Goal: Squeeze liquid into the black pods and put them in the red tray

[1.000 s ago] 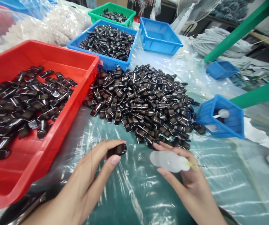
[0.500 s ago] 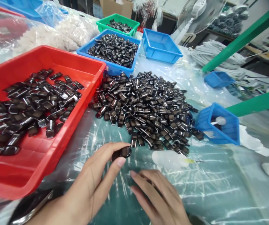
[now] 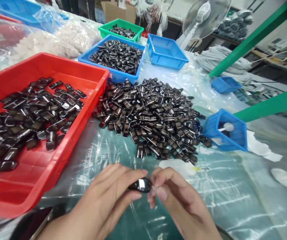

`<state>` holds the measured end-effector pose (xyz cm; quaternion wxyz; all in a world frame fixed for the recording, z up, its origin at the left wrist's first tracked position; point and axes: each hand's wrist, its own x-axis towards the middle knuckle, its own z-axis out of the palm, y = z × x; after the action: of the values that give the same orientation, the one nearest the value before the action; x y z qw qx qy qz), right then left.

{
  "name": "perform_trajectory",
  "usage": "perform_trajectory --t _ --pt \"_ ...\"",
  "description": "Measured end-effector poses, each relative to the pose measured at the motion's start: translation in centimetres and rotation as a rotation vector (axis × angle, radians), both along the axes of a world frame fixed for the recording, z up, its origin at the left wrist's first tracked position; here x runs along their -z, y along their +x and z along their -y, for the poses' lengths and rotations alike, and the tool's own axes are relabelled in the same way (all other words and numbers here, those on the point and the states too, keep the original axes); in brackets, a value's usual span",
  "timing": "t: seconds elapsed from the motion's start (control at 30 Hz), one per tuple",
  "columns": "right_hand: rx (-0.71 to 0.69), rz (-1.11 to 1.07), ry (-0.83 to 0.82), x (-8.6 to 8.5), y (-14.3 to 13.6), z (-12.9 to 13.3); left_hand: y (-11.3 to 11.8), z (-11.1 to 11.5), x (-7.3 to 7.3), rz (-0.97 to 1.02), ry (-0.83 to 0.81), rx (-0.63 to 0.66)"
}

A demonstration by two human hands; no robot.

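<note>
My left hand (image 3: 108,196) pinches one small glossy black part (image 3: 140,185) between thumb and fingers, low over the plastic-covered table. My right hand (image 3: 178,200) meets it from the right, its fingertips pinched together at the part's end; I cannot tell whether they hold something small and clear. A soft translucent squeeze bottle with a yellow needle tip (image 3: 180,165) lies on the table just beyond my right hand. A large heap of the same black parts (image 3: 150,113) is spread on the table ahead.
A red tray (image 3: 83,71) with many black parts sits at the left. Behind are a blue tray of parts (image 3: 88,55), a green tray (image 3: 103,30) and an empty blue tray (image 3: 167,51). A tipped blue basket (image 3: 233,136) lies at the right, near green frame bars (image 3: 270,105).
My right hand let go of the squeeze bottle, which now lies on the table, and came in to the black part. My left hand drew the part slightly nearer.
</note>
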<state>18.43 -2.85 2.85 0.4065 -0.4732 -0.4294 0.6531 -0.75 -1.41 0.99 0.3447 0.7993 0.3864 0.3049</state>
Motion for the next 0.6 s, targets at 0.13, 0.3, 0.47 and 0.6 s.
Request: perform_trajectory --t 0.13,0.3,0.47,0.6 --pt "-0.026 -0.192 -0.162 0.24 -0.03 -0.23 0.15 -0.21 0.16 0.033 0.041 0.04" --pt "-0.051 -0.25 -0.223 0.25 0.38 -0.45 0.12 -0.3 0.21 0.011 0.031 0.074" --pt "-0.036 -0.268 -0.284 0.18 0.29 -0.48 -0.26 -0.15 0.32 -0.022 0.063 0.091" --pt "-0.039 -0.387 -0.365 0.9 0.09 -0.77 0.31 -0.86 -0.57 -0.048 0.079 0.141"
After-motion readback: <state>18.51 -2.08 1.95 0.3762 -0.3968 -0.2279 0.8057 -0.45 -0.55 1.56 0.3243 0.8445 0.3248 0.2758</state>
